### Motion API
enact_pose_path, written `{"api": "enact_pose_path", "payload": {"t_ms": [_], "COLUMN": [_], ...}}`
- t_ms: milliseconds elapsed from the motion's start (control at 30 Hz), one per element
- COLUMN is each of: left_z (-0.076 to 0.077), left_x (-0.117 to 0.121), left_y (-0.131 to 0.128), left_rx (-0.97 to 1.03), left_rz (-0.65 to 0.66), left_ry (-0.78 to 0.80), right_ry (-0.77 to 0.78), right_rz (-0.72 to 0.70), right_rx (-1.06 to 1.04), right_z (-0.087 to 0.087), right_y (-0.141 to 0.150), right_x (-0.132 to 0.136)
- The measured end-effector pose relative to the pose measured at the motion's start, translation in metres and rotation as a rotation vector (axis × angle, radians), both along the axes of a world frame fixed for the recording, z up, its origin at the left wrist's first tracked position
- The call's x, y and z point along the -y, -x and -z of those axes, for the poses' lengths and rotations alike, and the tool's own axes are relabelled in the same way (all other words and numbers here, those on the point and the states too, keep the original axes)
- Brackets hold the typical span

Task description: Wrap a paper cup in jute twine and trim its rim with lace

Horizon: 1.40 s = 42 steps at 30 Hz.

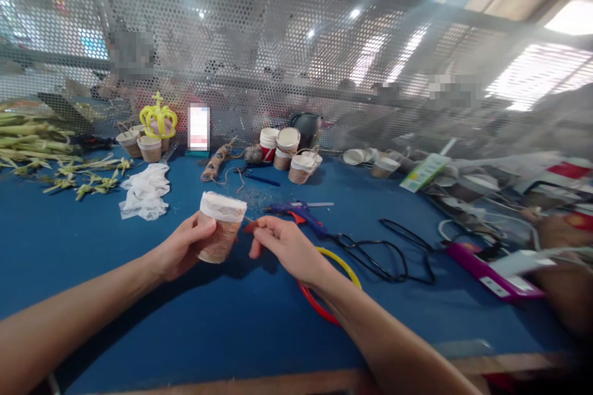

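Observation:
My left hand [183, 245] is wrapped around a paper cup [219, 236], its side covered in brown twine and a white lace band around its top. The cup tilts slightly, raised above the blue table. Close to the cup's right side, my right hand [287, 248] has its fingers pinched together on a thin tan strand of twine [249, 220], which is mostly hidden. Just beyond that hand lies a blue glue gun [303, 214] with a clear glue stick in its back end.
Crumpled white lace [146, 190] and a twine bundle [217, 162] lie behind the cup. Several wrapped cups [303, 168] stand by the mesh screen [287, 62]. A red-yellow ring [346, 266], black cord [393, 271] and purple power strip [493, 274] are right. Green leaves [32, 139] lie left.

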<state>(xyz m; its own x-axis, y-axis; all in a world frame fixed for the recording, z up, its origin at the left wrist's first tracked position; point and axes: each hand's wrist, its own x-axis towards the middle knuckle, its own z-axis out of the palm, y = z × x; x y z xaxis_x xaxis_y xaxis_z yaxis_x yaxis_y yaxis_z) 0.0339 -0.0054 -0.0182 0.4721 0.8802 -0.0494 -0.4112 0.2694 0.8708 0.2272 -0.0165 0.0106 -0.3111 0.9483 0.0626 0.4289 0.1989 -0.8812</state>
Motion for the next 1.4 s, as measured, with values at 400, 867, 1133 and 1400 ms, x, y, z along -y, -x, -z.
{"api": "enact_pose_path", "payload": {"t_ms": [400,867,1133,1400], "left_z": [0.006,0.008,0.011,0.000], "left_x": [-0.007,-0.008,-0.009,-0.008], "left_y": [0.006,0.002,0.006,0.007], "left_rx": [-0.527,-0.651,-0.723,-0.682], "left_rz": [-0.024,0.013,0.002,0.032], "left_ry": [-0.544,-0.600,-0.678,-0.608], "right_ry": [-0.154,0.171,0.169,0.033], "right_rz": [0.436,0.262,0.331,0.237], "right_rx": [0.631,0.820,0.356,0.005], "right_z": [-0.028,0.002,0.000,-0.024], "right_y": [-0.070,-0.090,-0.090,-0.054], "right_x": [-0.046,-0.061,-0.050,-0.014]}}
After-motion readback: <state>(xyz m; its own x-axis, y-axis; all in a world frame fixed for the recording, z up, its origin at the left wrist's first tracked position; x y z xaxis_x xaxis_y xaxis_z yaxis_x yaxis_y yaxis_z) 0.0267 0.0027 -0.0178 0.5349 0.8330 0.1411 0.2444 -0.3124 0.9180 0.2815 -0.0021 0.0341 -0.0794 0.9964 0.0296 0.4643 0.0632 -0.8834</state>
